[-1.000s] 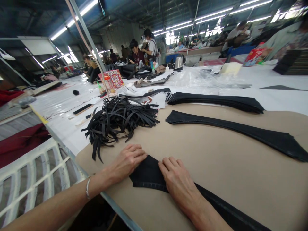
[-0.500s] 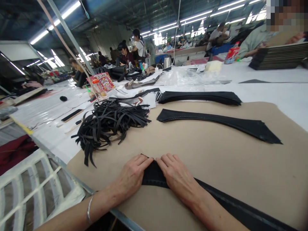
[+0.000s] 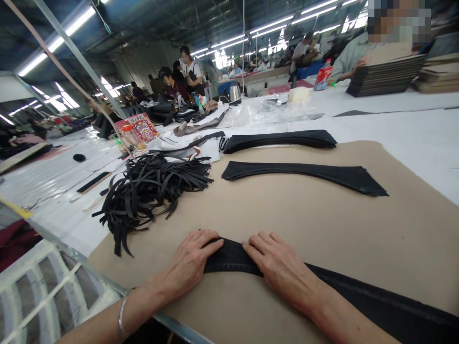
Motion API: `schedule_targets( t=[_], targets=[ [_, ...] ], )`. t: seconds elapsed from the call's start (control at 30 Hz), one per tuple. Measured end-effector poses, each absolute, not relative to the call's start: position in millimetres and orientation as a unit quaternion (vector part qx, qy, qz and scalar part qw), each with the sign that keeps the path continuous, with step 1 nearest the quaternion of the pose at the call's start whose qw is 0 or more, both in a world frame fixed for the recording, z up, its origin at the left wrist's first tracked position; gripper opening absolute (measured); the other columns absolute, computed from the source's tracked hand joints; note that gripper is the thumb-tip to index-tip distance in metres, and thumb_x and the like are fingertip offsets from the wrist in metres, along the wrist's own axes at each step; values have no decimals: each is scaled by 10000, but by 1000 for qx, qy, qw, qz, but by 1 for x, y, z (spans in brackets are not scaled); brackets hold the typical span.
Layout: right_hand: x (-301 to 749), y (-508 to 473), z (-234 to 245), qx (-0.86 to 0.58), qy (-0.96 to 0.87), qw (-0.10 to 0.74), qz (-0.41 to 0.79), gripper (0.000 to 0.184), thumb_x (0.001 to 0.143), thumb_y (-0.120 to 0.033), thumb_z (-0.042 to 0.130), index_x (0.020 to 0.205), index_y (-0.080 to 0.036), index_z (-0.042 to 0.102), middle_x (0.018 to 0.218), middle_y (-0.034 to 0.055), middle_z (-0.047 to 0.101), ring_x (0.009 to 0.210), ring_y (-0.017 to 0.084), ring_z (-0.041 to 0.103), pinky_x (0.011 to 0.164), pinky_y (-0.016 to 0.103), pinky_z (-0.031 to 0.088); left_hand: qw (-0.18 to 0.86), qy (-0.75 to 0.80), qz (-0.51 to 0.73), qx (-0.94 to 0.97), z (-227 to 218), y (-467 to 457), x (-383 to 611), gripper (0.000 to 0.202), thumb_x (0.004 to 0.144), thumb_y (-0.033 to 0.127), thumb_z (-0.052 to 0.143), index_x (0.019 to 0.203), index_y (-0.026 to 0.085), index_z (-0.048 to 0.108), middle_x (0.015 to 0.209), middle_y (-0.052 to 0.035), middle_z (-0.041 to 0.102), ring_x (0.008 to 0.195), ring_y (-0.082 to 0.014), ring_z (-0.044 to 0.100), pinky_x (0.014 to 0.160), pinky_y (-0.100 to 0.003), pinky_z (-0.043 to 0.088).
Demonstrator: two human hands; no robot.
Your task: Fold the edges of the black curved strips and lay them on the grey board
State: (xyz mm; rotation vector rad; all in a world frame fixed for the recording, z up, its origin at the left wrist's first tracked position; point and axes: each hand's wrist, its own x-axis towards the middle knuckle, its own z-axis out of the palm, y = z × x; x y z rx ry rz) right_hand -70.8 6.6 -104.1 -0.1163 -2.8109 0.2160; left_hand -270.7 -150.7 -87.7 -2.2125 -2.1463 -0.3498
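Observation:
A long, curved black strip, leather-like and with a line along its near edge, lies on the brown sheet in front of me. My left hand grips its left end, thumb on top and fingers bent over the far edge. A short way to the right, my right hand presses on the same strip, fingers together along its far edge. Fingertips of both hands are partly hidden. Beyond them lie a stack of curved black pieces and, farther back, another black stack.
A tangled heap of narrow black strips sits at the left on the brown board sheet. Beyond are a red patterned packet and clear plastic. A co-worker is behind stacked panels. A white slatted rack stands lower left.
The gap between my hands has widened as my right hand slid right along the strip. My left hand stays at the strip's end. The whole view has shifted slightly.

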Motion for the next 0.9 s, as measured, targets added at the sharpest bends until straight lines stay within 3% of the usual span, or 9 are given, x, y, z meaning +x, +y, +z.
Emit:
schedule_targets(
  t=[0.13,0.3,0.47,0.6,0.7,0.9],
  targets=[
    [-64,8,-104,-47,-983,157,84,223,857,-52,648,1052,-157,619,918,35,568,826,217,485,734,348,367,-24,-671,-100,-734,-86,-146,-270,382,924,51,365,1203,192,585,1101,-78,621,1008,-203,545,919,-375,458],
    [-56,13,-105,-40,-981,165,89,198,864,-59,643,1037,-153,623,912,39,574,835,216,486,765,353,369,-22,-661,-31,-750,-77,-140,-263,473,943,102,403,1370,293,470,1014,-59,605,916,-216,535,843,-394,460],
    [-52,15,-105,-31,-982,170,77,191,867,-40,615,1027,-145,619,898,40,565,816,210,480,743,341,364,-1,-663,-17,-748,-76,-135,-258,443,944,116,413,1321,318,527,943,-55,588,871,-217,531,805,-388,458],
    [-49,13,-107,-38,-981,171,81,228,846,-39,633,1044,-149,608,913,28,552,823,206,465,728,346,354,-6,-653,-55,-756,-77,-131,-253,379,956,97,380,1239,250,579,1106,-69,597,990,-205,543,867,-357,453],
    [-47,13,-109,-43,-982,169,74,266,842,-55,646,1083,-153,592,928,21,544,826,208,455,706,363,339,-37,-635,-50,-770,-75,-126,-248,332,969,99,352,1193,182,583,1062,-64,615,976,-185,549,886,-334,451],
    [-44,13,-111,-46,-984,165,57,263,880,-105,651,1128,-143,572,927,25,553,829,215,462,709,377,335,-2,-626,35,-779,-67,-120,-236,459,956,128,421,1392,273,429,911,-27,582,827,-190,525,781,-340,466]
  ],
)
